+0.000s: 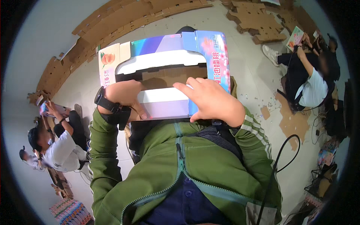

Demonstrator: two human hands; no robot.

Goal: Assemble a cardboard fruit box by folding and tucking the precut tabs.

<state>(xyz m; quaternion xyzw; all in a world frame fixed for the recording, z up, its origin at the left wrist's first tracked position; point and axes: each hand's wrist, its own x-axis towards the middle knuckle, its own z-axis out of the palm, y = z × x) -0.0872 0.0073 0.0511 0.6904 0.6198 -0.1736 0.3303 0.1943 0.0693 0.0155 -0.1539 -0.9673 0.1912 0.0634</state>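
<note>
A printed cardboard box (159,45) in purple, blue and peach, with fruit and blossom pictures, rests at my lap. Its top has a large cut-out with white inner edges, and brown cardboard shows inside. My left hand (125,97) grips the near left corner, fingers bent into the opening and thumb on the lilac near panel. At the near right, my right hand (213,99) clasps the same panel, fingertips over its white upper edge and thumb low on the outside. Some fingertips of the left hand are hidden inside the box.
Brown cardboard sheets (255,20) lie on the pale floor and along the far wall. One person (313,90) sits at right with a printed carton; another person (63,152) at left holds a similar box. Stacked printed cartons (70,212) stand lower left. A black cable (275,168) loops beside my right arm.
</note>
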